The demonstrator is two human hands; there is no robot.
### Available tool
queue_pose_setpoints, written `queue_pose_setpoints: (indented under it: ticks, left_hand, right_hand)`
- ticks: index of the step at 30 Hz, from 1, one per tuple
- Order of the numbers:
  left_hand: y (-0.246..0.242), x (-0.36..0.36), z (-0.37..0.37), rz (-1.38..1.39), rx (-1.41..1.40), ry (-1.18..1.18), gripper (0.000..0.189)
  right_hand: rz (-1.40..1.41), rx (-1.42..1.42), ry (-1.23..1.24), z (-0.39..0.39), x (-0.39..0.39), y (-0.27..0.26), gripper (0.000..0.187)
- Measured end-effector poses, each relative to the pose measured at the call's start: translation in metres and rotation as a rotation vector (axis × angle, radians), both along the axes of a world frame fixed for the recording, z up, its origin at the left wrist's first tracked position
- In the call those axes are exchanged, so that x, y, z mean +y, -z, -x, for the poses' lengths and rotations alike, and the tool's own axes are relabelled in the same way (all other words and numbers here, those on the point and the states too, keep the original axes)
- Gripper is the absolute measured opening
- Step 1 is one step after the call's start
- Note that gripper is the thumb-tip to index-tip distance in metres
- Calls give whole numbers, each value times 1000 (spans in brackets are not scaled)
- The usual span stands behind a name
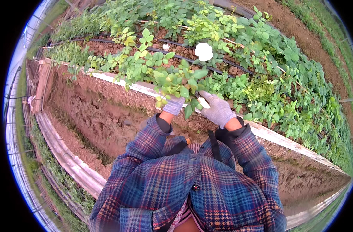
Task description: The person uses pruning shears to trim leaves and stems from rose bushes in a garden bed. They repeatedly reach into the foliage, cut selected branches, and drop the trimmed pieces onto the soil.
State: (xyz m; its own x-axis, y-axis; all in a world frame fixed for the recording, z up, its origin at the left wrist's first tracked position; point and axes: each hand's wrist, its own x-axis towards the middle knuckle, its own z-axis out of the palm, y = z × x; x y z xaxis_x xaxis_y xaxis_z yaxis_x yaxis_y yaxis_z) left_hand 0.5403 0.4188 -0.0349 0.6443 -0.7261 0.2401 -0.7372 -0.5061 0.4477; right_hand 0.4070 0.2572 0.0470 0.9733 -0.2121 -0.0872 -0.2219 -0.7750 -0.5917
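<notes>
My left hand (174, 104), in a grey knit glove, is at the front edge of the planting bed. Leafy green stems (179, 82) rise from it, and their leaves hide most of its fingers. Close by on the right, my gloved right hand (218, 108) is closed around a small tool with a white handle (204, 102). The tool's working end is lost among leaves, so its exact kind cannot be told. A white rose bloom (204, 52) stands above the foliage, beyond both hands.
Low rose bushes (281, 69) fill the raised bed. Black drip hoses (182, 59) run along its soil. A pale board (269, 134) edges the bed on my side. Below lies a sunken dirt path (92, 101), with corrugated sheeting (69, 158) along its far side at left.
</notes>
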Motion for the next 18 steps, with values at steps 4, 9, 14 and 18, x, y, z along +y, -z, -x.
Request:
queue_pose_setpoints:
  ticks: [4,9,14,18]
  left_hand:
    - [8,16,23,382,156,-73,36]
    - [-7,32,28,218,391,-42,37]
    - [6,41,23,255,193,-91,37]
    - [-45,51,6,746,832,-404,40]
  right_hand:
    - [-1305,317,461,21,1,44,39]
    - [-1634,386,504,9,10,51,31]
    - [-1753,264,482,-6,15,52,31]
    - [-1530,231,479,13,5,62,26]
